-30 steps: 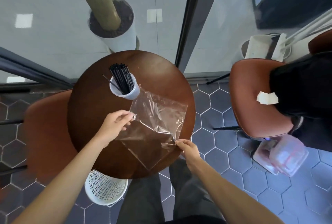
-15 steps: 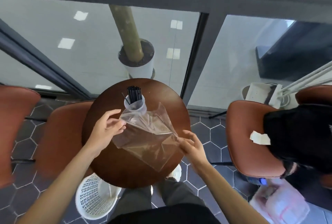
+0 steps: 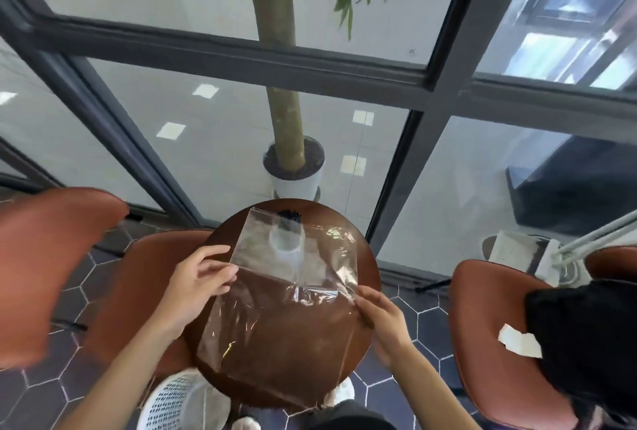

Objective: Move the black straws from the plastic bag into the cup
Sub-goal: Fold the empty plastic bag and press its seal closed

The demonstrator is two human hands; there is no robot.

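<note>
A clear plastic bag (image 3: 275, 319) hangs flat above the round brown table (image 3: 368, 257), held up between both hands, and looks empty. My left hand (image 3: 198, 286) pinches its left edge. My right hand (image 3: 382, 316) pinches its right edge. Through the bag's upper part I see the white cup (image 3: 285, 246) standing at the table's far side. Black straws (image 3: 289, 214) stick up out of the cup, their tips showing above the bag's top edge.
Brown chairs stand at the left (image 3: 51, 257) and at the right (image 3: 482, 333), with a black garment (image 3: 582, 343) on the right one. A white perforated basket (image 3: 179, 402) sits on the floor under the table. A potted tree (image 3: 293, 167) stands beyond the glass wall.
The view has tilted upward. Both hands have raised the bag and spread it flat, so it now covers the cup from my side.
</note>
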